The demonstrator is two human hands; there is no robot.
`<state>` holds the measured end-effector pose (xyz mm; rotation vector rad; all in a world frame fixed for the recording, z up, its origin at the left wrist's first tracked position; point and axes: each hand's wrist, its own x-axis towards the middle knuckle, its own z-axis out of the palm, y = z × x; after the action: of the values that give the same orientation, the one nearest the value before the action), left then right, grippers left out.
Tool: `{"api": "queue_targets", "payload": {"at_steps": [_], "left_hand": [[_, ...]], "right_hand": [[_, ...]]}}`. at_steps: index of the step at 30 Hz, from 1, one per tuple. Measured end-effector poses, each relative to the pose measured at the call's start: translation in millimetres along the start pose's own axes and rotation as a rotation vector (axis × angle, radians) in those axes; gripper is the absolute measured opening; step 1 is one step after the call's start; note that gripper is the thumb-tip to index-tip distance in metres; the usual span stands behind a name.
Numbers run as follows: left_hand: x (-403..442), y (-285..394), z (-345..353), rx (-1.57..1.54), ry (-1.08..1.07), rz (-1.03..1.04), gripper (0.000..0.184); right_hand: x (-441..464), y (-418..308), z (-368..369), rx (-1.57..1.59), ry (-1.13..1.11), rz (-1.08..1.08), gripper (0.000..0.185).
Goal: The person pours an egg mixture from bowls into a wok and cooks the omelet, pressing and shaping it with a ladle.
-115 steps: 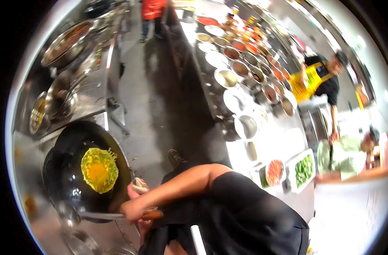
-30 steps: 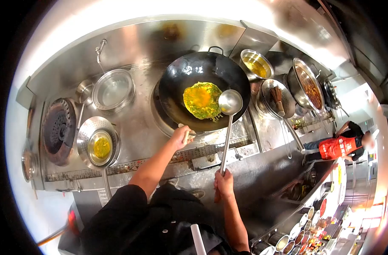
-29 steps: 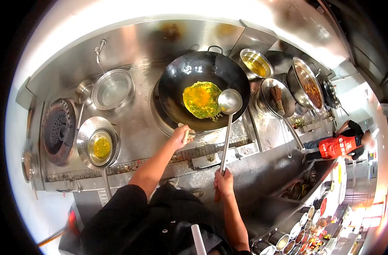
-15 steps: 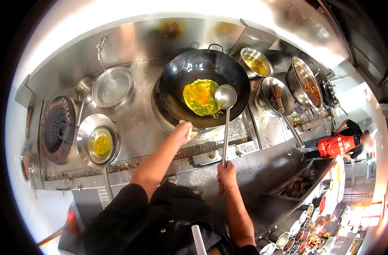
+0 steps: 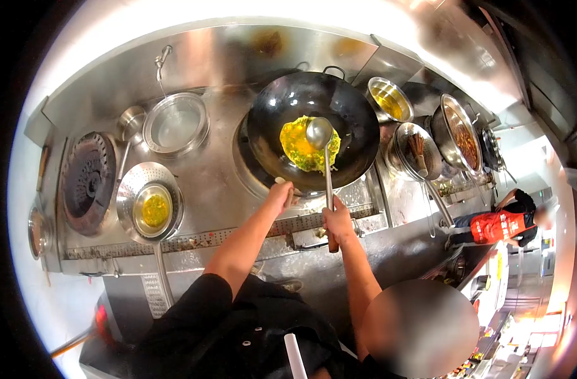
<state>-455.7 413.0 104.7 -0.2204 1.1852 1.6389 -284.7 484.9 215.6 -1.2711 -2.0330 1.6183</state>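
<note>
My left hand (image 5: 284, 194) is closed round a pale cloth at the near rim of the black wok (image 5: 358, 142). In the wok lies a round yellow-and-green egg pancake (image 5: 294, 151). My right hand (image 5: 337, 221) grips the long handle of a metal ladle (image 5: 319, 133), near its wooden end. The ladle's bowl is over the right part of the pancake; whether it touches cannot be made out.
Left are a water pot (image 5: 176, 124), a strainer (image 5: 132, 183) over a bowl and a burner ring (image 5: 89, 183). Right are an oil bowl (image 5: 390, 100), a strainer with a brush (image 5: 421, 146) and a large bowl (image 5: 456, 134). A person in a red apron (image 5: 497, 227) stands beyond.
The ladle has moved left from the pancake's edge to over it, and my right hand has moved up toward the wok. A large blurred round shape has come into view at the lower right.
</note>
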Motion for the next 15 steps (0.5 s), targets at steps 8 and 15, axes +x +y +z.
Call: {"api": "queue_targets", "payload": {"at_steps": [8,15], "left_hand": [[10,-1,-7,0.021,-0.052,-0.024,0.022],[3,1,-1,0.046,0.022,-0.004,0.023]], "right_hand": [[-38,-28,-7,-0.054,-0.149,0.121,0.052],[-30,-4,-5,-0.116,-0.111,0.099,0.056]]}}
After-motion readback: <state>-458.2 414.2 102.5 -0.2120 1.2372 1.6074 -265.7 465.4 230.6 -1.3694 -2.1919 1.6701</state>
